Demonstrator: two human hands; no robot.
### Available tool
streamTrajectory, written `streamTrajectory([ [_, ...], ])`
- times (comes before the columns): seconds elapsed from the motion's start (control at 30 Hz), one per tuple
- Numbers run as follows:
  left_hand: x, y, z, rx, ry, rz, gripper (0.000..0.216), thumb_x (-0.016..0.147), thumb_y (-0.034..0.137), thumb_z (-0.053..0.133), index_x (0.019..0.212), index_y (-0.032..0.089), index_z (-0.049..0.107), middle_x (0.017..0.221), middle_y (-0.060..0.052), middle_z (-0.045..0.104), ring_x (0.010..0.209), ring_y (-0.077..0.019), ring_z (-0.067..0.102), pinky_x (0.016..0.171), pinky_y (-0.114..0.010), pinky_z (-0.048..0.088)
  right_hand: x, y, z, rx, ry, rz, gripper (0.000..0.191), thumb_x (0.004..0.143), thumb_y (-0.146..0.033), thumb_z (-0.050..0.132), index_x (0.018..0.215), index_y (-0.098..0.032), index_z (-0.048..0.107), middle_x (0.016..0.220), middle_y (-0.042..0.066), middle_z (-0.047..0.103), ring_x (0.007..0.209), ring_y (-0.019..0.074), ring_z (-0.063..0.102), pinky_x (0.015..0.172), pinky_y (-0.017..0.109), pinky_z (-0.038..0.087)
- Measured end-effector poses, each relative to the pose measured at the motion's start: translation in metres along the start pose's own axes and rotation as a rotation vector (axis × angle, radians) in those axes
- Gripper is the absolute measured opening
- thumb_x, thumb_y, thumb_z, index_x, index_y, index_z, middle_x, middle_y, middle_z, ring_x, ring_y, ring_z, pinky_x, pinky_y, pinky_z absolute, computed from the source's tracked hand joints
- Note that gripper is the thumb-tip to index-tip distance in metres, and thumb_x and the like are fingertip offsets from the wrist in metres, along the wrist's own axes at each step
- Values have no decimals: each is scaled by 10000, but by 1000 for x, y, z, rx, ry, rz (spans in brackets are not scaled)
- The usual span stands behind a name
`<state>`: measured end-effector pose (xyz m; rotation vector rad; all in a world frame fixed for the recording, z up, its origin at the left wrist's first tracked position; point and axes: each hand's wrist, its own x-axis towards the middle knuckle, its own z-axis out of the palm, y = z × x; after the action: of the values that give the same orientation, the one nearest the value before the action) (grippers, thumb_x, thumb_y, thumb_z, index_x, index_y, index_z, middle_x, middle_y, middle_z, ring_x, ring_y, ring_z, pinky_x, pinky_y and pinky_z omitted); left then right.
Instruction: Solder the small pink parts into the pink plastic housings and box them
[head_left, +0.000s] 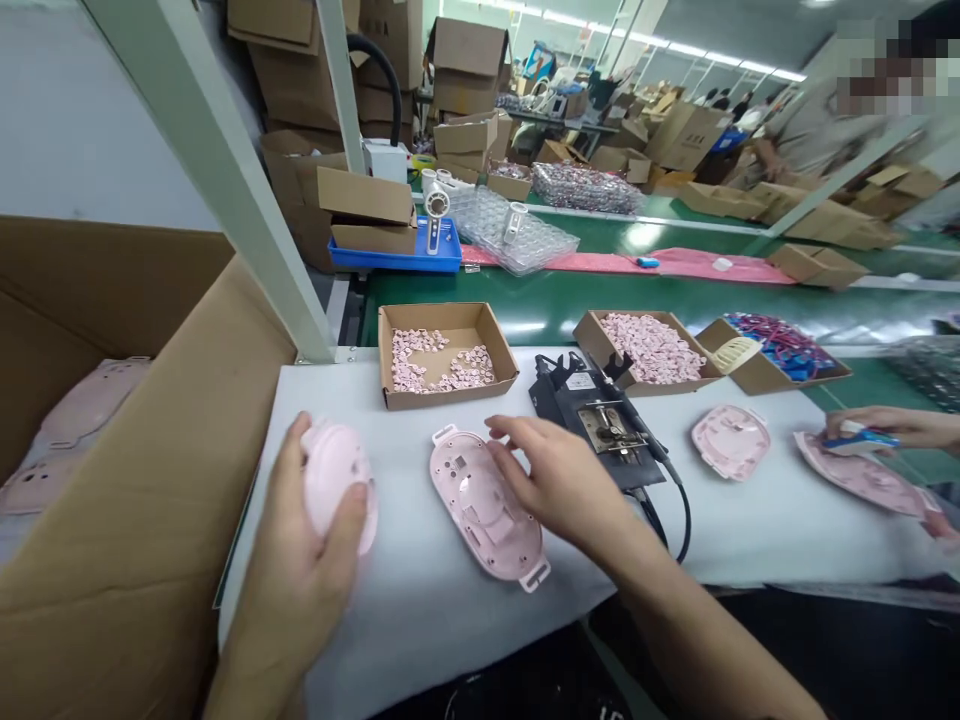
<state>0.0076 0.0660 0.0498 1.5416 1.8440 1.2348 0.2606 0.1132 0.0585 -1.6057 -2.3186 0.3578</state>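
My left hand [300,570] is closed around a pink plastic shell [335,480], held just above the white table pad [420,600]. A second pink shell [484,505] lies open side up on the pad in front of me. My right hand [559,480] hovers at its right edge, fingers slightly curled and apart, fingertips touching or almost touching its rim. Nothing is in that hand.
A large cardboard box [135,480] with pink shells stands at my left. Small boxes of pink parts [442,355] [649,350] and a black fixture [600,425] sit behind. Another person's hand [885,430] works on a pink shell at the right, beside the green conveyor [600,300].
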Motion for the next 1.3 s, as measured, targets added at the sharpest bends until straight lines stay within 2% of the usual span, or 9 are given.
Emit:
streamTrajectory([
  [0.17, 17, -3, 36, -13, -240, 118, 673, 940, 247, 543, 1585, 263, 354, 1444, -139, 483, 1415, -371, 443, 1193, -627, 361, 89, -16, -21, -391, -111, 46, 327, 1058, -273, 358, 1146, -173, 657, 1085, 123, 728, 1008, 257, 701, 839, 374, 535],
  [0.3, 12, -28, 39, -219, -171, 57, 710, 964, 180, 448, 1625, 281, 207, 1660, -104, 262, 1572, -313, 217, 1286, -573, 217, 155, -12, 6, -477, -258, 59, 247, 1006, -345, 584, 1082, -128, 674, 1040, 108, 715, 967, 223, 695, 876, 400, 568],
  [0.47, -1, -38, 36, -283, -139, 10, 892, 894, 99, 460, 1654, 226, 11, 1736, -110, 60, 1610, -302, 39, 1315, -536, 127, 166, 0, 36, -483, -350, -7, 271, 990, -402, 641, 1073, -146, 672, 1035, 58, 698, 939, 180, 682, 884, 398, 590],
  [0.63, -3, -20, 23, -215, -233, -9, 968, 833, 105, 515, 1661, 250, 35, 1681, -156, 192, 1562, -323, 247, 1267, -513, 299, 168, 10, 35, -334, -279, -101, 244, 1008, -362, 618, 860, -173, 666, 874, 26, 677, 798, 126, 650, 764, 280, 568],
  [0.83, -24, -20, 18, 399, -215, 60, 824, 827, 250, 654, 1596, 291, 363, 1528, -221, 350, 1291, -470, 508, 1030, -661, 463, 125, -15, -4, 25, -103, -169, 234, 991, -383, 604, 1072, -199, 724, 1020, 64, 761, 920, 167, 712, 838, 281, 554],
  [0.93, -27, -30, 34, 573, -210, 78, 672, 867, 275, 654, 1520, 260, 493, 1523, -253, 375, 1301, -505, 484, 967, -695, 468, 80, -24, -9, 547, -155, -176, 318, 929, -471, 691, 1121, -221, 731, 1035, 38, 774, 934, 179, 737, 830, 297, 600],
  [1.03, -32, -29, 36, 429, -161, 190, 605, 912, 428, 665, 1458, 192, 551, 1552, -250, 389, 1400, -498, 394, 1072, -708, 397, 35, -29, -4, 822, -148, -173, 251, 904, -399, 742, 1094, -236, 762, 1051, 38, 773, 971, 188, 736, 871, 336, 610],
  [1.1, -37, -20, 29, 144, -177, 241, 559, 974, 454, 593, 1478, 223, 517, 1523, -180, 476, 1386, -391, 467, 1122, -607, 426, 11, -29, -2, 829, -138, -184, 180, 928, -318, 720, 1088, -250, 769, 1072, 31, 772, 1001, 178, 726, 917, 336, 593],
  [1.3, -44, 7, 32, -296, -196, 295, 243, 957, 232, 676, 1172, 332, 732, 1146, -1, 721, 1043, -163, 688, 945, -314, 575, -19, -23, 1, 949, -121, -149, 95, 919, -230, 723, 1007, -238, 759, 1027, 24, 751, 954, 154, 707, 867, 301, 578],
])
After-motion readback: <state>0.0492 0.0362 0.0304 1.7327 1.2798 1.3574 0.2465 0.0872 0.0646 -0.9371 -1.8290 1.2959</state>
